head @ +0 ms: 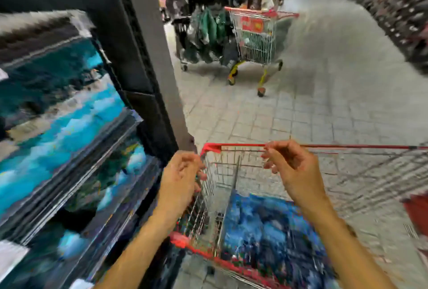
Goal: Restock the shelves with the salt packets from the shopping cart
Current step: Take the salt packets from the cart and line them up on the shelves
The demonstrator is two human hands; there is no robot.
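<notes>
Fingers of both hands are loosely curled and hold nothing: the left hand (181, 173) hangs beside the cart's left wall, its fingertips close to or touching the wire, while the right hand (289, 163) hovers above the basket just under the red front rim, with no packet between its fingers. Below them the shopping cart (234, 147) holds a heap of blue salt packets (266, 226) filling the part of the basket to the right of a wire divider; the picture is badly blurred, so single packets cannot be counted. To the left, just beside the cart, the shelves (69, 126) already carry rows of similar blue packets on several levels, though how full each level is cannot be told. Judging by the pile in the cart, much of the restocking is left, and the next step looks like reaching down for another packet. Room is tight on the left, where the cart's corner sits close to the shelf edge and a dark upright post (148, 57). Ahead, the tiled floor (324, 103) lies open until a second cart (257, 41) and a rack of hanging clothes (208, 31) well apart, with more shelving along the far right.
</notes>
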